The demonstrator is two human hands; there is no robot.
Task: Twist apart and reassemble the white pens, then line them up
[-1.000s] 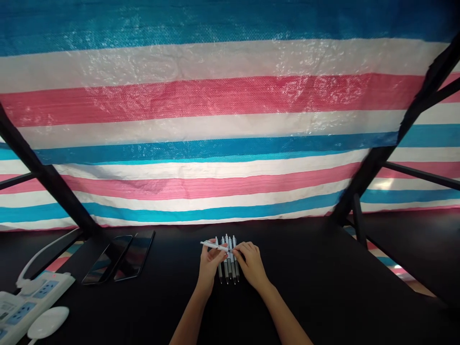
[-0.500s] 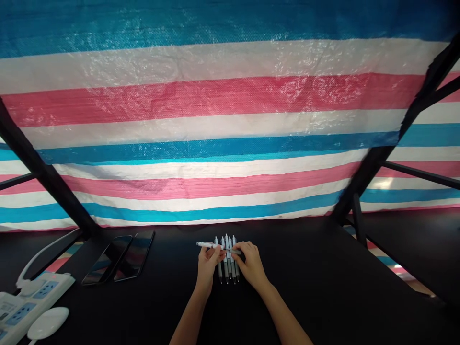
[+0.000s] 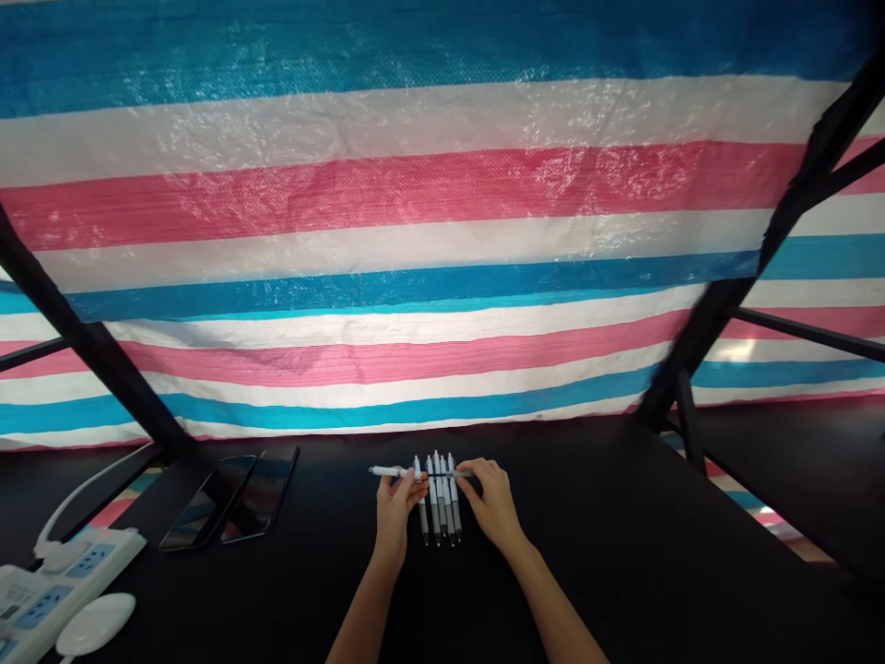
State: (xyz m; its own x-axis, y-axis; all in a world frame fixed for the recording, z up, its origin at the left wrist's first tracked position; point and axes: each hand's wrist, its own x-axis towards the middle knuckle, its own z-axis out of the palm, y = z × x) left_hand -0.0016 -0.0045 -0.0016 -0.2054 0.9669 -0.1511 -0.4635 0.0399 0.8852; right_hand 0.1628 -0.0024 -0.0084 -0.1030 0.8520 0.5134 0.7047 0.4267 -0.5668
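My left hand (image 3: pixel 394 516) is closed in a pinch on the white barrel (image 3: pixel 383 471) of a click pen, which points left and lies level above the table. Between finger and thumb, my right hand (image 3: pixel 494 503) holds the pen's grey grip section (image 3: pixel 465 474). A thin dark refill (image 3: pixel 437 475) spans the gap between the two parts. Beneath and between the hands, several white-and-grey click pens (image 3: pixel 442 512) lie side by side on the black table (image 3: pixel 587 516), tips toward me.
Two dark phones or glossy slabs (image 3: pixel 259 503) lie to the left. A white power strip (image 3: pixel 65 581) and a white round puck on a cable (image 3: pixel 97 623) occupy the near left corner. Black frame bars (image 3: pixel 698 350) and a striped plastic sheet (image 3: pixel 415 277) stand behind.
The hands have drawn slightly apart, the white barrel moving left and the grey grip moving right. More of the thin refill shows between them. The row of pens stays put.
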